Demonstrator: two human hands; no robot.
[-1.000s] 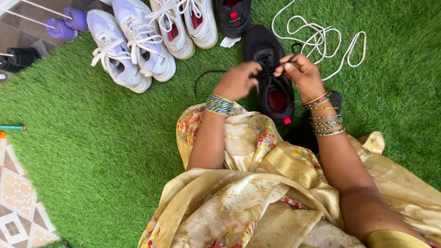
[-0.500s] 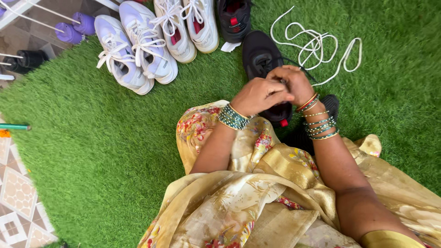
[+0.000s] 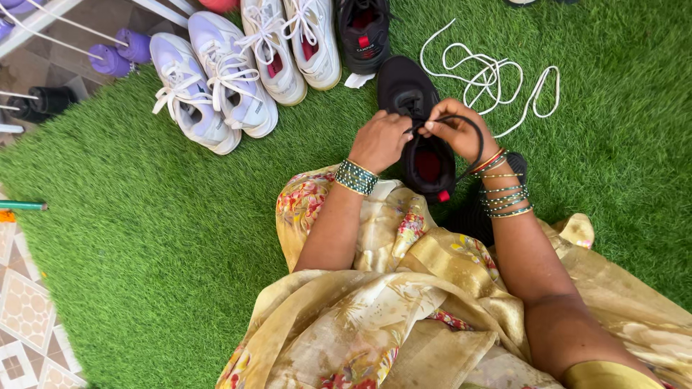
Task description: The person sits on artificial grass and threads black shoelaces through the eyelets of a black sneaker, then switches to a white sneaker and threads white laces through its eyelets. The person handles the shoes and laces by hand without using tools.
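Note:
A black sneaker point(image 3: 414, 108) with a red lining lies on the green turf in front of my lap. My left hand point(image 3: 380, 140) rests on its left side and pinches the black lace point(image 3: 472, 133) at the eyelets. My right hand point(image 3: 455, 131) grips the same lace, which loops out over the back of that hand. Both wrists wear bangles. A loose white lace point(image 3: 497, 75) lies coiled on the grass just beyond the shoe, to the right.
Two pairs of white sneakers point(image 3: 216, 83) and another black sneaker point(image 3: 362, 32) line the turf's far edge. Purple dumbbells point(image 3: 119, 54) and a black one point(image 3: 40, 104) sit on tiles at far left. My yellow patterned garment point(image 3: 404, 317) covers my lap.
My hands first came together over the shoe's opening, then slid toward its tongue. The black lace now loops out over my right hand.

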